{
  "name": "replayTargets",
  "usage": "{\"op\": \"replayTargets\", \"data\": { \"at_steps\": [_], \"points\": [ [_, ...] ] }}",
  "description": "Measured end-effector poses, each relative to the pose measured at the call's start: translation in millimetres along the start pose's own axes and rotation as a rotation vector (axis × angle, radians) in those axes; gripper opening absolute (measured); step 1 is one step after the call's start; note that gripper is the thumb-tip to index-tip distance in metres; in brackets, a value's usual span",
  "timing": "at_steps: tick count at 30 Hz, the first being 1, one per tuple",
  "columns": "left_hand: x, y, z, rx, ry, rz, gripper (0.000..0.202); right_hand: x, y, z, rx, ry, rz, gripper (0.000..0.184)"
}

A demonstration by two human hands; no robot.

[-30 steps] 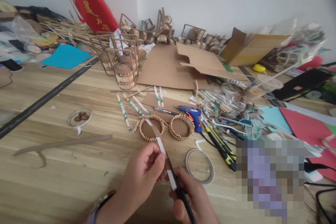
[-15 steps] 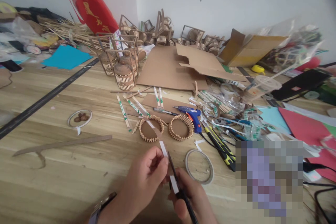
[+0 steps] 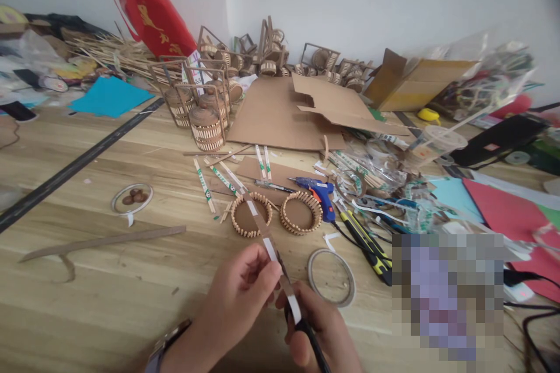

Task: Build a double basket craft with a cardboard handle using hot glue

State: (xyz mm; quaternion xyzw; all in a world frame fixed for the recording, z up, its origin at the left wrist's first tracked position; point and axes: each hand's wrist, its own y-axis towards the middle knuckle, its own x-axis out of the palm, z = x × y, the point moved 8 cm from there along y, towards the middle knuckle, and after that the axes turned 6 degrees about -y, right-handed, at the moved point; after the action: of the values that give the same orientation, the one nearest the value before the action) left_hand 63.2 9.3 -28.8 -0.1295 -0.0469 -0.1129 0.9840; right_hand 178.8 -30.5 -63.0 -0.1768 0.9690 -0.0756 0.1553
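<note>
My left hand [image 3: 245, 285] pinches a narrow brown cardboard strip [image 3: 261, 225] with white tape patches along it. The strip reaches forward over a round cardboard base ringed with short sticks [image 3: 238, 227] and back toward my right hand [image 3: 317, 320]. That hand grips black-handled scissors [image 3: 311, 345], whose dark blade lies along the strip's right side. Whether the blades are parted is hard to make out. A second stick-ringed base [image 3: 301, 213] stands beside the first. Just right of my hands lies a roll of white tape [image 3: 311, 274].
A blue glue gun [image 3: 322, 192] and yellow-black cutters [image 3: 365, 245] lie to the right. Finished small baskets [image 3: 207, 128] stand behind, near cardboard sheets [image 3: 271, 111]. At left are a tape ring [image 3: 114, 201] around brown balls [image 3: 135, 196] and a long cardboard strip [image 3: 109, 242].
The strip has shifted between my hands, and its white patches sit differently, one lower beside the scissors. More of the strip's far part shows over the base. Both hands stay nearly in place.
</note>
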Motion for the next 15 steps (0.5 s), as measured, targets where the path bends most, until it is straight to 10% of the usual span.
{"op": "replayTargets", "data": {
  "at_steps": [15],
  "points": [
    [-0.8, -0.9, 7.8, 0.085, 0.118, 0.019, 0.033, -1.0, -2.3, -0.3, -0.093, -0.022, -0.008, 0.081]
  ]
}}
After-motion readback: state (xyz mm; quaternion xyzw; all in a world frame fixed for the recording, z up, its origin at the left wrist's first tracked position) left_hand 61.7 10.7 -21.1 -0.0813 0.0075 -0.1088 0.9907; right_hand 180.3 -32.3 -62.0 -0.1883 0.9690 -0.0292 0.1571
